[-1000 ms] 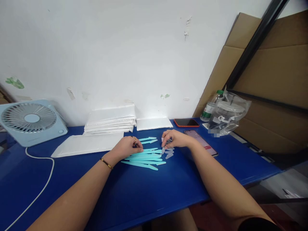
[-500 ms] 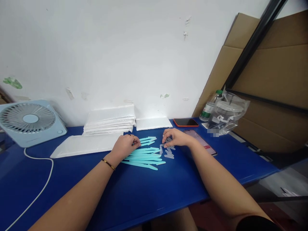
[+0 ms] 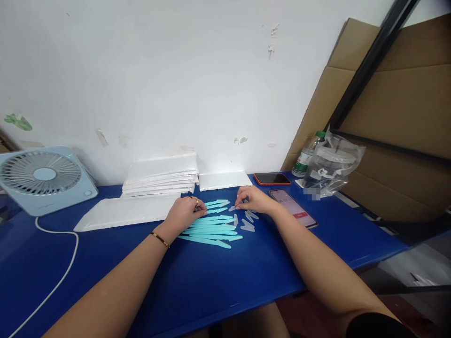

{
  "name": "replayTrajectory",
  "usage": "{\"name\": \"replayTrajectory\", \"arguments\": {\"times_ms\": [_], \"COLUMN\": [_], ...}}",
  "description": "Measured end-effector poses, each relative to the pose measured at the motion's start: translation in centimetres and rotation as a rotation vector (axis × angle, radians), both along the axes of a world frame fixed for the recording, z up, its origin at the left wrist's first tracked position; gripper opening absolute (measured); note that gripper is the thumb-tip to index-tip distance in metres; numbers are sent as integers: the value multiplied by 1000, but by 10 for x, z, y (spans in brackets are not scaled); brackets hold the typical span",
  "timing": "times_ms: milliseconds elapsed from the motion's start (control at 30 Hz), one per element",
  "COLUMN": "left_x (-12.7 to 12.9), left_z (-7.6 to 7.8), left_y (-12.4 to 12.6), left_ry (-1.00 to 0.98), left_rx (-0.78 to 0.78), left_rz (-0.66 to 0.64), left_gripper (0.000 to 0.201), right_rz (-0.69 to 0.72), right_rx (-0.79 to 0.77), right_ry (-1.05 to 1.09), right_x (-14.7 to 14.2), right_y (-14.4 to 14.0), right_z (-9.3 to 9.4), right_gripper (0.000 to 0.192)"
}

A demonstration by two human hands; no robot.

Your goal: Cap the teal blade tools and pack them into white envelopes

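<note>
Several turquoise eyebrow razors (image 3: 207,231) lie fanned out on the blue table, blades toward the right. My left hand (image 3: 185,212) is closed at the upper end of this fan, thumb and fingers pinching the handle of an eyebrow razor (image 3: 220,211); another razor (image 3: 217,203) shows just beyond it. To the right, my right hand (image 3: 255,199) pinches a small clear blade cover (image 3: 232,208) between thumb and forefinger, close to the razor tips. Loose clear blade covers (image 3: 248,226) are scattered beneath and in front of that hand, some partly hidden by it.
White padded envelopes (image 3: 160,176) are stacked at the wall, with one flat envelope (image 3: 120,212) in front. A blue fan (image 3: 45,176) stands left, its cable trailing. Two phones, an orange-edged one (image 3: 272,179) and another (image 3: 294,209), lie right, near a bottle (image 3: 306,157) and a bagged cup (image 3: 333,164).
My right hand has closed its fingers on a clear blade cover and shifted slightly left, toward the razor tips. My left hand has stayed nearly still.
</note>
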State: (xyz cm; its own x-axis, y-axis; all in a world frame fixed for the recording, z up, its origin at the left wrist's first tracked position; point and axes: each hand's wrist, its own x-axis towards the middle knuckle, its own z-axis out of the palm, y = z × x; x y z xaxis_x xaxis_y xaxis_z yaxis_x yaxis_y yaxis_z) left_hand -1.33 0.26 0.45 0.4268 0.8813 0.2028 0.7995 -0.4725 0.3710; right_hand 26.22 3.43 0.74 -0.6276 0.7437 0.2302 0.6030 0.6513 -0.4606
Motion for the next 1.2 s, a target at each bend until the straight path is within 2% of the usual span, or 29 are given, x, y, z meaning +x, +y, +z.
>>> {"name": "replayTrajectory", "arguments": {"times_ms": [200, 433, 567, 667, 767, 833, 1000, 1133, 1200], "left_x": [3, 4, 4, 2, -1, -2, -1, 1, 3], "left_z": [-2, -7, -5, 1, 7, 9, 9, 7, 6], "left_y": [3, 7, 4, -1, -6, -7, -8, -8, -8], "left_ry": [-22, 7, 27, 15, 6, 16, 37, 20, 12], "left_rx": [14, 49, 74, 101, 44, -27, -106, -122, -116], "left_rz": [-3, 4, 7, 1, -77, -132, -85, -28, -7], "left_gripper": [15, 13, 16, 21, 20, 18, 16, 18, 17], "right_rz": [36, 56, 54, 132, 249, 275, 182, -26, -55], "right_rx": [55, 58, 61, 5, -111, -166, -227, -157, -115], "right_ry": [76, 77, 71, 70, -5, -48, -142, -106, -47], "right_x": [-19, -27, -23, -17, -12, -9, 3, 6, 1], "right_y": [1, -1, -5, -13, -21, -24, -22, -16, -15], "right_z": [-11, -13, -3, 11, 20, 23, 22, 14, 8], "right_gripper": [10, 9, 13, 19, 21, 20, 18, 13, 12]}}
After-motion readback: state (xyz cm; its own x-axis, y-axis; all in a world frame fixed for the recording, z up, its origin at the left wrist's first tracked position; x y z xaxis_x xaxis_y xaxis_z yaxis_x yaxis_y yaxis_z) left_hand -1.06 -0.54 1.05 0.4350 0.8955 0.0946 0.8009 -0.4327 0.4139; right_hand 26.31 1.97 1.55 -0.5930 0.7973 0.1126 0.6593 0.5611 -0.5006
